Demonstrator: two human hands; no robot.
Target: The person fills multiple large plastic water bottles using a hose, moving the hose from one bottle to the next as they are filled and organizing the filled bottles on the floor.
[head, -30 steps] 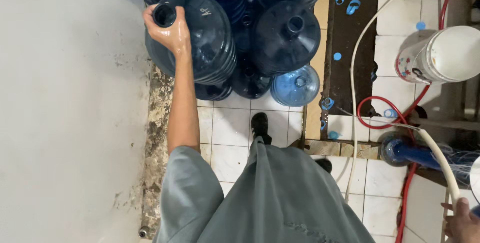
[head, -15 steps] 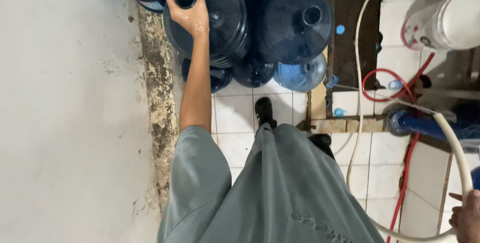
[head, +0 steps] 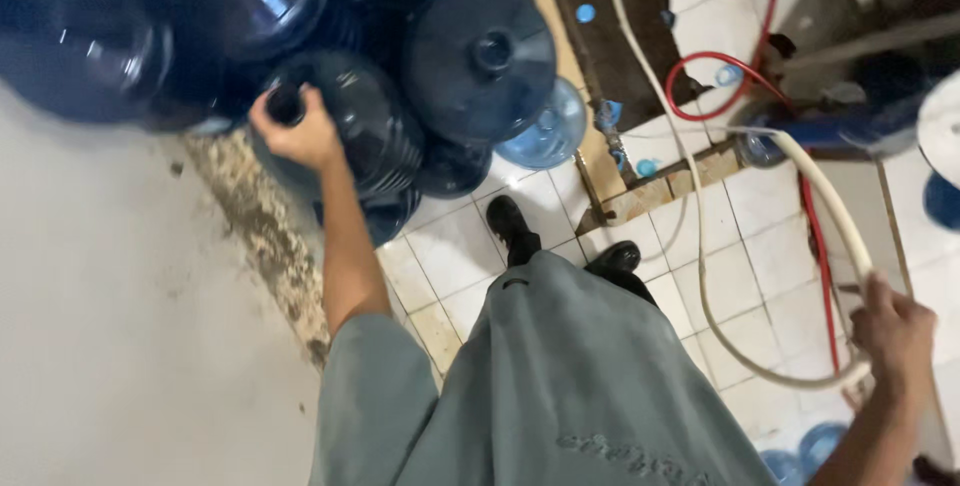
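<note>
Since half a second ago the view has swung, so the jugs sit higher and leftward in frame and the right hand (head: pixel 893 331) now shows fully, where before only its edge showed at the corner. Left hand (head: pixel 295 131) stays closed around the neck of a dark blue water jug (head: pixel 365 136) that stands on the tiled floor (head: pixel 455 246) among other jugs (head: pixel 480 56). Right hand is closed on a white hose (head: pixel 820 186). Judging by this, the jug is being gripped for handling; any lift or tilt needs a firm neck hold.
</note>
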